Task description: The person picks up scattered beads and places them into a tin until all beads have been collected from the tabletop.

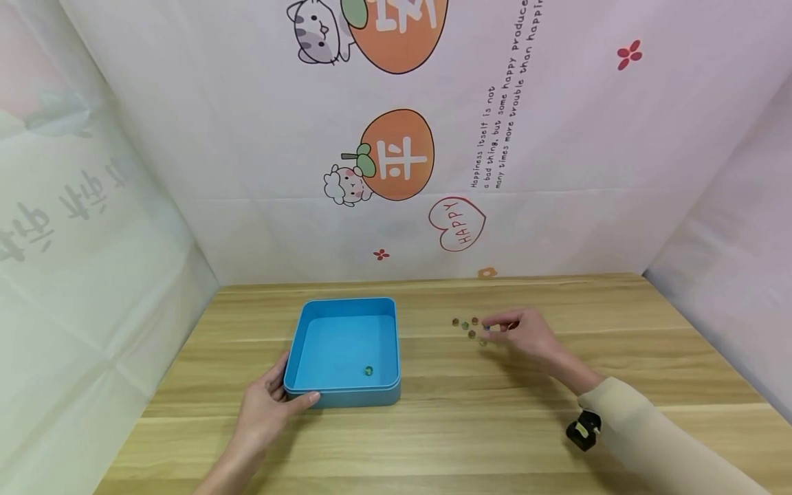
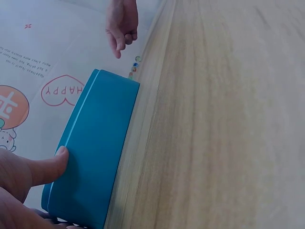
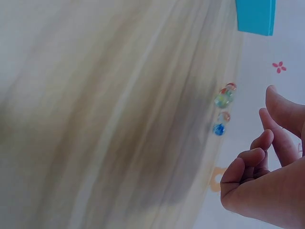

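Note:
A blue open-topped box stands on the table, with a single green marble lying inside near its front right. My left hand grips the box at its near left corner, the thumb along the front wall and the fingers at the left side. To the right of the box lies a loose group of small glass marbles, among them a blue marble. Just above this group is my right hand. Its thumb and index finger reach out apart with no marble visible between them, and the other fingers bend inward.
The wooden table runs back to a white printed cloth that hangs behind it. More cloth hangs along the left side and the right side. A small black device sits at my right wrist, by the beige sleeve.

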Demonstrator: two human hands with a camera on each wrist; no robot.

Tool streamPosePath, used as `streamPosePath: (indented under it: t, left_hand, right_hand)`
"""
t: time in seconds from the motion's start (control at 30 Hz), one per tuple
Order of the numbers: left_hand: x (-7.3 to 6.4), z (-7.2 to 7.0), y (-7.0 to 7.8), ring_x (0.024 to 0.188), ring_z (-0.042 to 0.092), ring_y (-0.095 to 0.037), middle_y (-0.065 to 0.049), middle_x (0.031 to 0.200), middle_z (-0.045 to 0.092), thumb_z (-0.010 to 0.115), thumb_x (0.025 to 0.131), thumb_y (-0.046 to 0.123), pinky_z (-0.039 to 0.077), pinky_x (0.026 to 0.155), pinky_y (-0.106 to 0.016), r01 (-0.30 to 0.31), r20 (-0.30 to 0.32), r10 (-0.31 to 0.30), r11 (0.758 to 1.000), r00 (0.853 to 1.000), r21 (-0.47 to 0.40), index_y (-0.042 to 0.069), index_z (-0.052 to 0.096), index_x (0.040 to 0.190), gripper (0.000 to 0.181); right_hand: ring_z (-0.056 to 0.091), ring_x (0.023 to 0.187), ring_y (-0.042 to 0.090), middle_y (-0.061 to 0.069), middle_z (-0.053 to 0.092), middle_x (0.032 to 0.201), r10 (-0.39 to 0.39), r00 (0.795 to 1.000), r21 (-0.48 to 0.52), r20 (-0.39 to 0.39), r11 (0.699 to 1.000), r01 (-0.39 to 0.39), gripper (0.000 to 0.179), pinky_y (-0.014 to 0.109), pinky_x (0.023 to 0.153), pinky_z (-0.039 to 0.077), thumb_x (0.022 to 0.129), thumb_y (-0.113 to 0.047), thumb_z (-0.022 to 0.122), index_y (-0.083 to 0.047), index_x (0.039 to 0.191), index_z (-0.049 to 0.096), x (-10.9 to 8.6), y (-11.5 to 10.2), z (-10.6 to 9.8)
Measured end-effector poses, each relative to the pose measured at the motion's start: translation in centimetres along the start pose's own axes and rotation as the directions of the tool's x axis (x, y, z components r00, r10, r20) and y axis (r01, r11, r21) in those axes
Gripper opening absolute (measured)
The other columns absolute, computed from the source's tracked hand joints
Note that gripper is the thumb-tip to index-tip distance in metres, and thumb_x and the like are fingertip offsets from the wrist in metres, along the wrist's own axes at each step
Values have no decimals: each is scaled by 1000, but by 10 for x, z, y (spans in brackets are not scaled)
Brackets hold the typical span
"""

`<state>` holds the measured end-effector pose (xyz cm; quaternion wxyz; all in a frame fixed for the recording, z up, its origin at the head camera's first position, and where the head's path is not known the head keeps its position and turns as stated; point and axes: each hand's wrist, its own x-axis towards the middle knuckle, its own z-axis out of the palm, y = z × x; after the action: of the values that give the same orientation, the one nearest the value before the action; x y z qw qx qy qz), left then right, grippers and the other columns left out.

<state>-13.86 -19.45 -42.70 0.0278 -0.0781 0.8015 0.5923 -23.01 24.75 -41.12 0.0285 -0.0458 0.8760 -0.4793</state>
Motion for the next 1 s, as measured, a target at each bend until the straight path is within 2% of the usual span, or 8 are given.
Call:
streamPosePath:
  t: [0.1, 0.27, 0.5, 0.7, 1.0]
  left_hand:
    - [0, 0, -1, 150, 31, -46, -29, 167, 24, 88, 87, 6, 41, 114, -48, -9, 1, 9, 1000, 1000, 0, -1, 22, 166, 103]
    - [0, 0, -1, 150, 30, -46, -29, 167, 24, 88, 87, 6, 41, 115, -49, -11, 2, 11, 1000, 1000, -1, -1, 23, 166, 103]
    - [0, 0, -1, 151, 31, -45, -28, 167, 25, 89, 86, 7, 41, 114, -48, -9, 2, 9, 1000, 1000, -12, -1, 24, 166, 103]
    - [0, 0, -1, 151, 31, -45, -28, 167, 24, 89, 86, 6, 41, 114, -48, 4, 5, -4, 1000, 1000, -18, 0, 23, 166, 104]
    - [0, 0, 0, 151, 30, -44, -28, 167, 24, 89, 86, 6, 40, 115, -48, 8, 5, -8, 1000, 1000, -24, -1, 22, 166, 104]
  right_hand:
    - [50, 76, 22, 8, 61, 84, 7, 1000, -21, 0, 1000, -7, 32, 24, 56, 40, 94, -15, 83, 3, 120, 77, 0, 6, -3]
    - [48, 72, 18, 6, 59, 81, 20, 1000, -34, 6, 999, -20, 32, 24, 55, 40, 93, -15, 84, 3, 118, 78, -1, 11, -5]
    - [48, 74, 19, 7, 59, 84, 41, 999, -35, 14, 999, -40, 33, 24, 53, 39, 91, -13, 85, 5, 117, 78, 0, 16, -3]
    - [49, 74, 20, 8, 61, 83, 30, 999, -64, 22, 998, -28, 30, 23, 53, 39, 91, -11, 85, 5, 114, 78, 1, 20, -2]
    - [55, 79, 20, 8, 73, 95, 15, 999, -135, 38, 991, -10, 26, 26, 59, 45, 90, -14, 86, 1, 111, 81, 1, 21, -1]
